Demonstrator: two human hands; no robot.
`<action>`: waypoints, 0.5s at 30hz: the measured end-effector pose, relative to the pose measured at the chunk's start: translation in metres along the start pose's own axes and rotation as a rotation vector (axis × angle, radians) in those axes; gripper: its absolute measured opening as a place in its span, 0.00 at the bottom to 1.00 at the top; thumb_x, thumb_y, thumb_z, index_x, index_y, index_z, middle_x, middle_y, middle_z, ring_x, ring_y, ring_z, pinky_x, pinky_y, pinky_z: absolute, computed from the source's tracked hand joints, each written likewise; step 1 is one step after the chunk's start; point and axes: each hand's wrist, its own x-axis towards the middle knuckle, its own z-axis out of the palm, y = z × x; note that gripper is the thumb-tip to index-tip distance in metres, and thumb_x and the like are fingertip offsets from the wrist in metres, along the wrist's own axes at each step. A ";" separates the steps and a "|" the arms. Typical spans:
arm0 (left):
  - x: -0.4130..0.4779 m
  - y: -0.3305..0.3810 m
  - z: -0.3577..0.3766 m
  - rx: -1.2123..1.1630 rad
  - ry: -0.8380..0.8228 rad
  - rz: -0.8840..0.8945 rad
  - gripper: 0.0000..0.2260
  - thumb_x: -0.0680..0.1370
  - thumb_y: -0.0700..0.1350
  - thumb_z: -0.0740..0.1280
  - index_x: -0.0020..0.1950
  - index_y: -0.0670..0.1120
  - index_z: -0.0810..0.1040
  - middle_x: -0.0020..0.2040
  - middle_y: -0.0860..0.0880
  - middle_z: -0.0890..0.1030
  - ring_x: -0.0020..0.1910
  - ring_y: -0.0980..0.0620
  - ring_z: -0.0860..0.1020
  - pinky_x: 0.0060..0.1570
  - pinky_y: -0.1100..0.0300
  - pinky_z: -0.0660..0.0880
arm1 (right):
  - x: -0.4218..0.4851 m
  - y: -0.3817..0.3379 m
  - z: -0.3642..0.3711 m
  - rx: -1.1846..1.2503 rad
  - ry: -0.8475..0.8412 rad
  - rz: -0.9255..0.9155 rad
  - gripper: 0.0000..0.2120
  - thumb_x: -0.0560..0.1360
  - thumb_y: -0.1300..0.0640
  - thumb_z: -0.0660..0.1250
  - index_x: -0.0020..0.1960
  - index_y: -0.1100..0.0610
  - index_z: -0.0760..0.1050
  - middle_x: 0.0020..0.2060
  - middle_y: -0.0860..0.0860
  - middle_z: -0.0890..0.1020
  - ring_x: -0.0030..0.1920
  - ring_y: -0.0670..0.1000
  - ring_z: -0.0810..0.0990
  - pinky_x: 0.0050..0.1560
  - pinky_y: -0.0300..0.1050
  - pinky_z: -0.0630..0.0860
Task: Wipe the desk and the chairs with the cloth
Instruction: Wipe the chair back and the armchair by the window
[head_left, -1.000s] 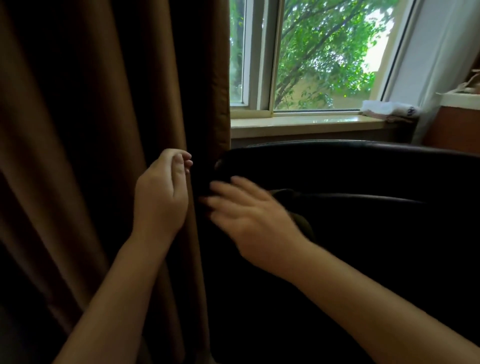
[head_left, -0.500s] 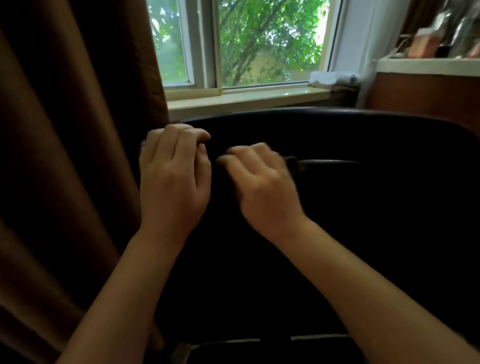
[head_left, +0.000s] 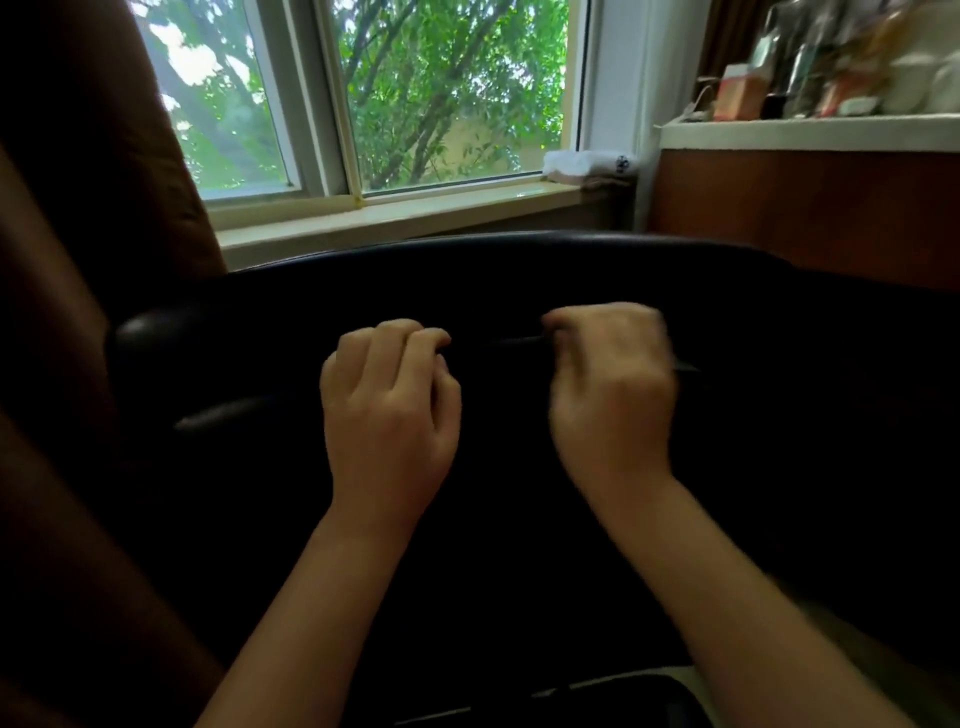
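Observation:
A black padded chair (head_left: 519, 270) fills the middle of the head view, its backrest top curving below the window. My left hand (head_left: 389, 410) and my right hand (head_left: 613, 395) are side by side in front of the backrest, both with fingers curled. Between them runs the thin edge of a dark cloth (head_left: 498, 342), pulled taut; each hand pinches one end of it. The rest of the cloth is lost against the black chair. My right hand is blurred.
A brown curtain (head_left: 78, 260) hangs close on the left. Behind the chair is a window sill (head_left: 395, 215) with a folded white towel (head_left: 587, 163). At the right stands a wooden unit with a white top (head_left: 805, 130) crowded with bottles and boxes.
My right hand has slid to the right, away from my left hand, and the cloth edge now stretches between them. The view has swung from the curtain toward the chair back.

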 end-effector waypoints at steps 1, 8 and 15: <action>-0.005 -0.001 0.004 0.031 0.029 -0.008 0.08 0.79 0.40 0.63 0.53 0.40 0.80 0.51 0.42 0.80 0.50 0.42 0.75 0.53 0.49 0.70 | -0.004 -0.020 0.011 0.052 -0.021 -0.068 0.08 0.74 0.65 0.64 0.50 0.60 0.81 0.46 0.57 0.82 0.51 0.58 0.78 0.55 0.50 0.72; -0.016 0.007 0.010 0.099 0.079 -0.038 0.10 0.80 0.38 0.61 0.57 0.37 0.78 0.55 0.38 0.78 0.54 0.39 0.73 0.59 0.46 0.69 | -0.009 0.022 -0.007 0.170 -0.079 -0.136 0.10 0.74 0.68 0.65 0.54 0.64 0.79 0.57 0.59 0.80 0.58 0.55 0.76 0.65 0.43 0.69; -0.024 0.085 0.041 -0.036 -0.104 0.181 0.18 0.78 0.42 0.61 0.67 0.39 0.75 0.68 0.42 0.74 0.71 0.43 0.68 0.73 0.41 0.57 | -0.034 0.109 -0.062 -0.007 0.070 0.246 0.11 0.78 0.66 0.62 0.60 0.64 0.76 0.63 0.57 0.74 0.65 0.51 0.70 0.69 0.38 0.64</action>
